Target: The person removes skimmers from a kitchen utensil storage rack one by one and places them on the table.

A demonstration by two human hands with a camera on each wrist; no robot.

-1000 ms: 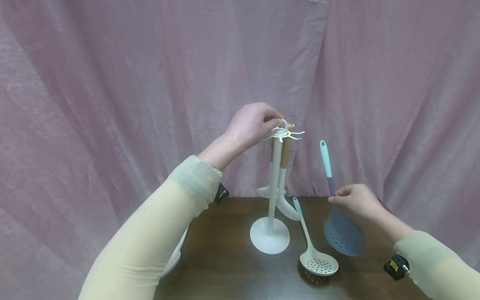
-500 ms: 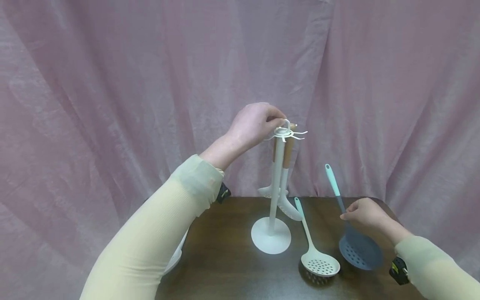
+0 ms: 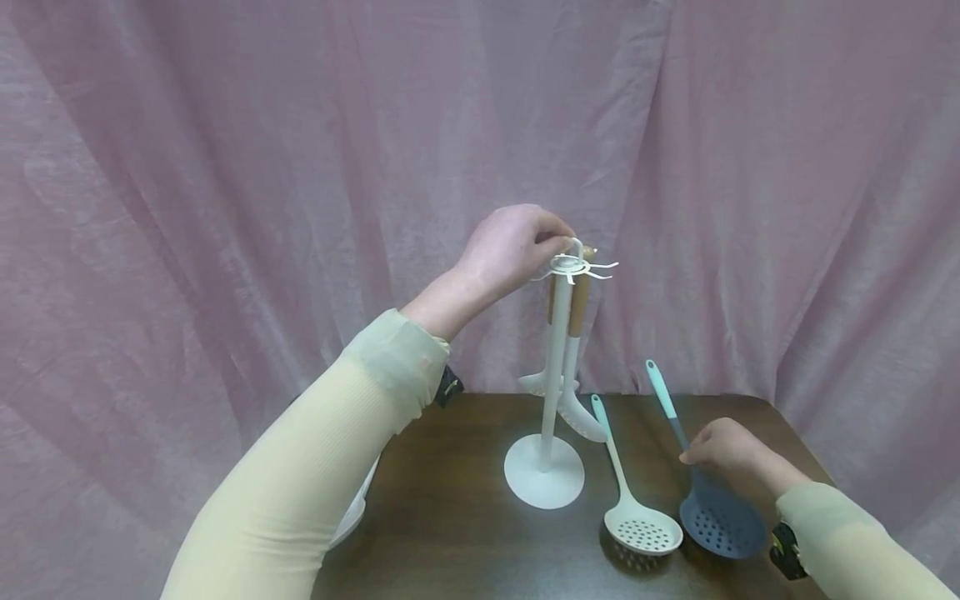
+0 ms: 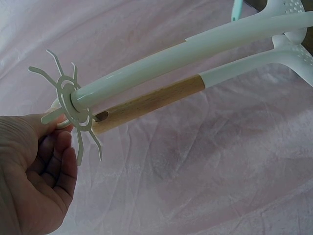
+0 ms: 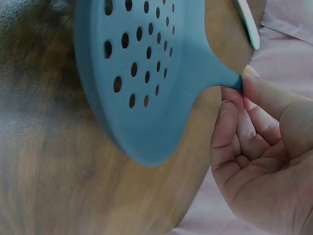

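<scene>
A white utensil stand [image 3: 553, 367] rises from its round base [image 3: 543, 472] on a dark wooden table [image 3: 450, 533]. My left hand [image 3: 516, 248] pinches the loop at the stand's top, just beside the ring of hooks [image 4: 72, 109]. Two wooden-handled white utensils [image 4: 146, 105] hang from the hooks. My right hand [image 3: 726, 452] pinches the neck of a blue skimmer [image 3: 722, 527] with a teal handle [image 3: 660, 392]. The skimmer's perforated head [image 5: 146, 73] lies low on the table, and my fingertips [image 5: 247, 83] grip it where the head narrows.
A white skimmer [image 3: 642, 525] lies on the table between the stand's base and the blue skimmer. A white object [image 3: 351, 510] shows partly under my left forearm at the table's left edge. A pink curtain [image 3: 225, 167] hangs behind. The table's right edge is close to my right hand.
My right hand has lowered the blue skimmer from mid-air down and to the right, onto the table. My left hand has stayed at the stand's top.
</scene>
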